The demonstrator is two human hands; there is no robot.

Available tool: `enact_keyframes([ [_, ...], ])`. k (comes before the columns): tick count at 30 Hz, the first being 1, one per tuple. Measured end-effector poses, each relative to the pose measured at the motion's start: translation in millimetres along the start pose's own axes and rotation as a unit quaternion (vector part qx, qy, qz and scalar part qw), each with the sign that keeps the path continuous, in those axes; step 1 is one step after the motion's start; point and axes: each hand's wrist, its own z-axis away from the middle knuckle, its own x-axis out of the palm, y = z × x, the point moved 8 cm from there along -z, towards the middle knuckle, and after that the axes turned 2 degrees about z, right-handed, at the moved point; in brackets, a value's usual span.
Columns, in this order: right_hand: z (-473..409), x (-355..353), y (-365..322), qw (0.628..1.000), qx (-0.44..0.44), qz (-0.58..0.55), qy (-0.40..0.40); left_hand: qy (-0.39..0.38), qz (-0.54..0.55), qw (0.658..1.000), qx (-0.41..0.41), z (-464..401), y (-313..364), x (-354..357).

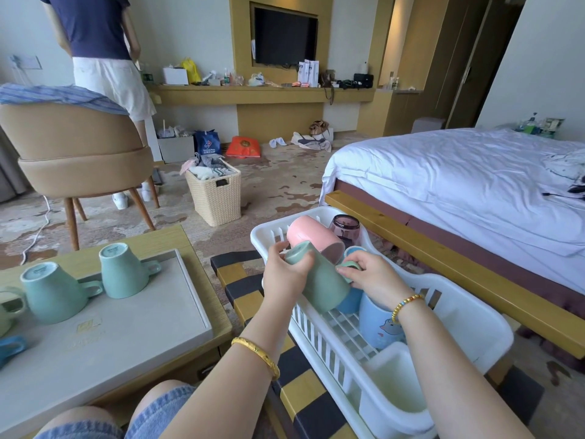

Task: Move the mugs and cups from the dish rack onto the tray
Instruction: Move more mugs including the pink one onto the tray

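Note:
A green mug (319, 282) lies tilted over the white dish rack (468, 308). My left hand (283, 272) grips its base end, and my right hand (375, 275) pinches its handle. Still in the rack are a pink cup (311, 236), a dark purple glass cup (345, 228), a blue cup (349, 301) partly hidden under the green mug, and a light blue printed cup (378, 324). On the grey tray (133, 327) to the left, two green mugs (50, 293) (125, 269) stand upside down. Another pale mug (9, 308) and a blue one (11, 348) are cut off at the left edge.
The rack sits on a yellow-and-black checkered stool (240, 280), with a wooden bed frame (443, 258) to the right. The tray lies on a low wooden table (158, 240). A wicker basket (215, 194), a chair (79, 153) and a standing person (104, 58) are farther off.

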Motion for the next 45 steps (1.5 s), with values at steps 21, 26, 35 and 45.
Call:
enact_keyframes([
  [21, -6, 52, -96, 0.977, -0.048, -0.206, -0.011, 0.008, 0.087, 0.996, 0.003, 0, 48, -87],
  [26, -9, 122, -156, 0.975, -0.081, -0.169, -0.123, 0.082, 0.062, 0.994, 0.024, -4, 49, -176],
  [35, -7, 272, -216, 0.964, -0.161, 0.08, -0.195, 0.223, -0.09, 0.971, 0.018, 11, 8, -333],
  [45, 2, 401, -178, 0.969, -0.103, 0.107, -0.199, 0.227, -0.207, 0.951, 0.032, 22, -68, -399],
])
